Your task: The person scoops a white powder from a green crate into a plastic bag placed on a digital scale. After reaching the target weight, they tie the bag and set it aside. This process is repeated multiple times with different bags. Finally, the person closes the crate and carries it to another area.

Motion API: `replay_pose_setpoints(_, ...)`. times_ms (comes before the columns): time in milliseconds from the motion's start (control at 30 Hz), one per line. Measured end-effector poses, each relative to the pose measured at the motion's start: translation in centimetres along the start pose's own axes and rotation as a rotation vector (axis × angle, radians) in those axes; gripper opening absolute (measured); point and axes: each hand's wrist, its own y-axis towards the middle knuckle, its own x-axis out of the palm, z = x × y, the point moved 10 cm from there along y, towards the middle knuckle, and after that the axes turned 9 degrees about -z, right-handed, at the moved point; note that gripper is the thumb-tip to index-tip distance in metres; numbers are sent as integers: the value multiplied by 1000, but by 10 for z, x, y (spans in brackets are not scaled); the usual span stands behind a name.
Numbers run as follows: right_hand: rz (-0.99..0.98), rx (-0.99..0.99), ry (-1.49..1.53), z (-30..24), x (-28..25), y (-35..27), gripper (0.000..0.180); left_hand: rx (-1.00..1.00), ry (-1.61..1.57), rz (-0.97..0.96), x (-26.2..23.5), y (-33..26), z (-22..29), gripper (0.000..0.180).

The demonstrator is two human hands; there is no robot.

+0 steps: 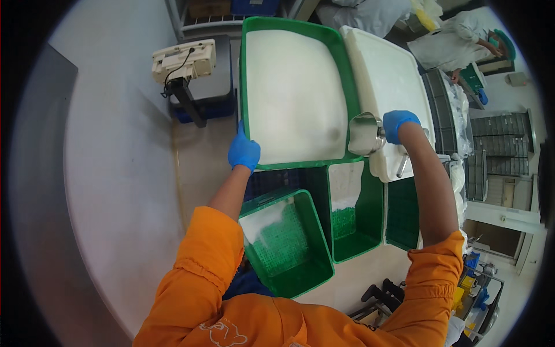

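A large green tray (244,87) holds a broad, fairly smooth layer of white powdery or granular material (295,92). My left hand (244,152), in a blue glove, is closed on the tray's near left corner, at the rim. In a blue glove too, my right hand (399,125) is wrapped around the handle of a shiny metal scoop (363,136). The scoop is over the tray's right rim; I cannot tell what is in it. Beneath my right hand is a white slab-like tray or lid (384,72), with a metal handle-like piece (403,165) on its near end.
Nearer me are a green crate (317,243) and a second green crate (354,250), both with white material inside. A bench scale (199,78) stands left of the tray, near the wall (115,173). Another person (451,40) in pale clothing is at the far right.
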Motion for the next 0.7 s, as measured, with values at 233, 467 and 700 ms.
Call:
replay_pose_setpoints(233,232,86,316,-49,85,120,26,38,23,7,8,1,11,71)
replay_pose_setpoints(467,1103,-10,580,-136,122,6,44,122,52,-20,13,1,14,67)
replay_pose_setpoints(700,-95,-239,1358,-498,538,-53,44,269,-834,-186,46,2,-50,64)
